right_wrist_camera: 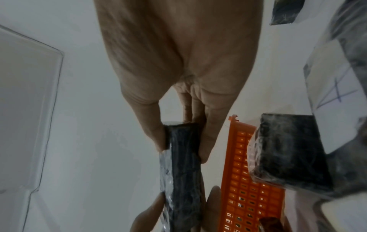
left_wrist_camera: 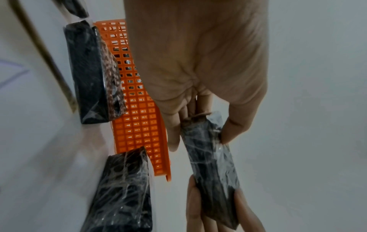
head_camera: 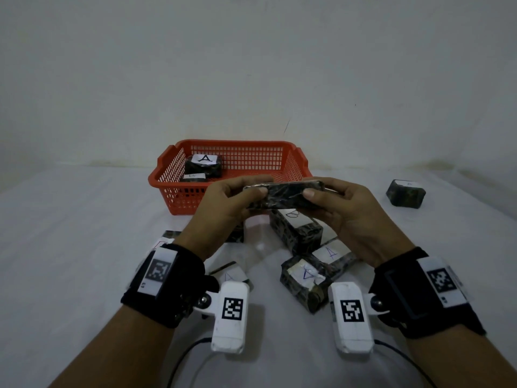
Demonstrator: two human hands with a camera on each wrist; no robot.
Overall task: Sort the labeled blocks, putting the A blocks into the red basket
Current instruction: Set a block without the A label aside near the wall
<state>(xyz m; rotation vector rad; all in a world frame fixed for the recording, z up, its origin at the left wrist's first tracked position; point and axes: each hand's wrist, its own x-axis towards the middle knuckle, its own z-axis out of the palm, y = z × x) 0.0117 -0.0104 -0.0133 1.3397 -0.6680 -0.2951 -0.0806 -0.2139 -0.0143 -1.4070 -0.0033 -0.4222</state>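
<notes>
A long dark wrapped block [head_camera: 282, 198] is held level in the air, just in front of the red basket [head_camera: 167, 175], its label not visible. The left hand [head_camera: 223, 211] pinches one end between thumb and fingers; the right hand [head_camera: 344, 208] pinches the other end likewise. Inside the basket lies a block marked A [head_camera: 203, 165], with a second block [head_camera: 193, 178] at its near side. Below the hands on the white sheet [head_camera: 70, 233] stands a B block [head_camera: 296, 229], two A blocks [head_camera: 305, 281] [head_camera: 331, 257] near it. One block [head_camera: 405, 194] sits well apart at right.
</notes>
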